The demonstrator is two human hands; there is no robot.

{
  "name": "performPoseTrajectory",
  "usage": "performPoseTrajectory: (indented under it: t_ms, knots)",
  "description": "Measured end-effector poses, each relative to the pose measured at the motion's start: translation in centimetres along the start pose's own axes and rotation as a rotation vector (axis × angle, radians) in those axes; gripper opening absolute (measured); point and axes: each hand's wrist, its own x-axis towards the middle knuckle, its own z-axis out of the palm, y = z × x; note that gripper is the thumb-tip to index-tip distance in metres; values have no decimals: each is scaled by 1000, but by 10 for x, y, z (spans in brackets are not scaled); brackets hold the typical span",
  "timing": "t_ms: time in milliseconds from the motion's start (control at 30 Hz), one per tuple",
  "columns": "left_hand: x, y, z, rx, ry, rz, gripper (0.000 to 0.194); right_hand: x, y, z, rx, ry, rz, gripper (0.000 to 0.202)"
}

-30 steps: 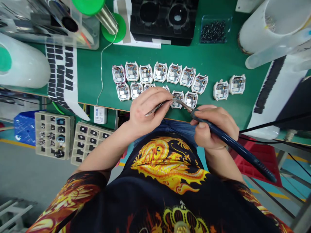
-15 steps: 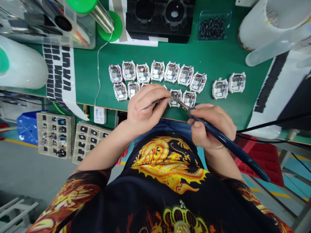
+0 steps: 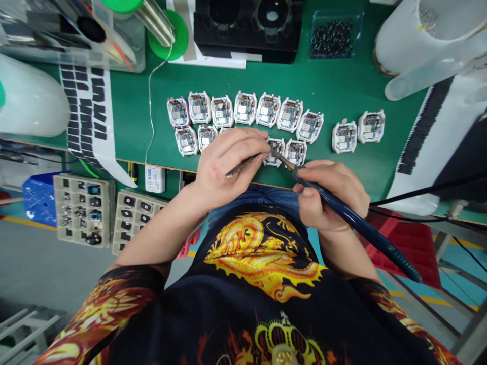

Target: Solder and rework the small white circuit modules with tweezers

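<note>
My right hand (image 3: 337,192) is wrapped round the dark blue handle of a soldering iron (image 3: 357,230). The iron's metal tip reaches left to an open white watch case (image 3: 272,159) with a circuit board inside; whether it touches the board I cannot tell. My left hand (image 3: 224,165) pinches thin metal tweezers (image 3: 239,167), their points close to the iron's tip and hidden by my fingers. Beside that case sits another watch case (image 3: 296,153). Several more form a row (image 3: 245,108) behind, and my left hand covers part of the front row.
A solder spool (image 3: 162,30) stands back left, its wire trailing to a small white box (image 3: 154,179). Behind the cases are a black fixture (image 3: 247,43) and a clear tray of small black parts (image 3: 335,38). Compartment trays (image 3: 81,210) sit below the table edge at left.
The view has shifted slightly. Both hands keep nearly the same pose, with the tweezers and soldering iron at the same watch case.
</note>
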Motion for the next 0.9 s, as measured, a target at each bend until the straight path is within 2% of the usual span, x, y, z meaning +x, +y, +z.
performPoseTrajectory:
  t_ms: [167, 433, 633, 900]
  knots:
    - [1, -3, 1, 53, 28, 21, 17, 2, 0, 1, 14, 10, -26, 17]
    - [1, -6, -1, 66, -4, -11, 14, 3, -1, 0, -33, -38, -3, 15]
    - [5, -9, 2, 99, 84, 130, 16, 5, -1, 0, -26, -67, -30, 18]
    - [4, -4, 0, 95, 52, 58, 18, 7, -2, 2, -46, -78, -36, 18]
